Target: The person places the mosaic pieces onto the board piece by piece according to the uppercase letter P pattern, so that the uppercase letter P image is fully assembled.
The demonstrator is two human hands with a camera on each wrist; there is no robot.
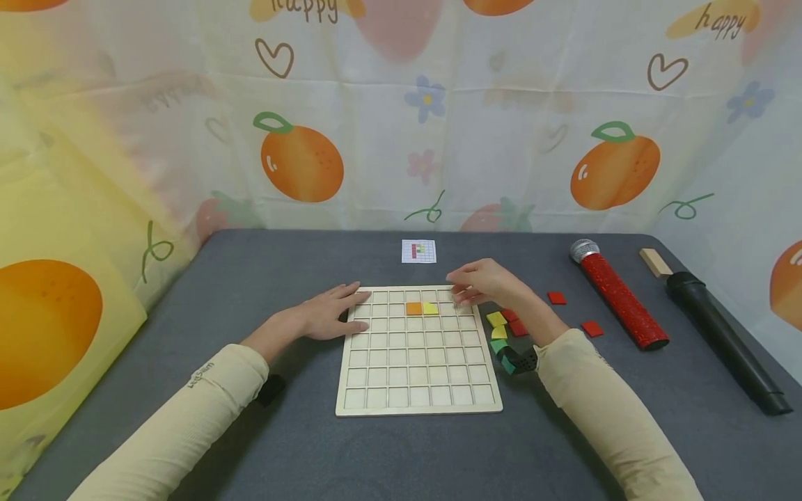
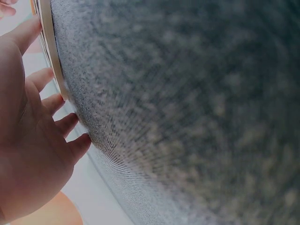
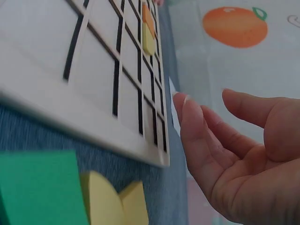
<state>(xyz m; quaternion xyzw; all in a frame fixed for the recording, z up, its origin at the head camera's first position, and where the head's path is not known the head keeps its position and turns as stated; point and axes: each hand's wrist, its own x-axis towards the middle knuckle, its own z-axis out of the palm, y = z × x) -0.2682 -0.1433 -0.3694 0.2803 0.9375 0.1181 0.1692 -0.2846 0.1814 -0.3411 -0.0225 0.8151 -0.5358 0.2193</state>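
Note:
A pale wooden grid board (image 1: 418, 415) lies on the grey table. In its second row from the far side, an orange tile (image 1: 413, 309) and a yellow tile (image 1: 430, 308) sit side by side. My left hand (image 1: 326, 313) rests at the board's far left edge, its fingers extended and spread over the rim. Above the board's far right corner hovers my right hand (image 1: 485, 282). In the right wrist view that hand (image 3: 239, 154) has loosely bent fingers, with the thumb apart from them and nothing between.
Loose yellow (image 1: 496, 319), red (image 1: 517, 328) and green tiles (image 1: 498, 346) lie right of the board, two more red tiles (image 1: 556, 298) farther right. A patterned card (image 1: 418, 251) lies beyond the board. At the right are a red microphone (image 1: 623, 299), a black rod (image 1: 727, 341) and a wooden block (image 1: 655, 263).

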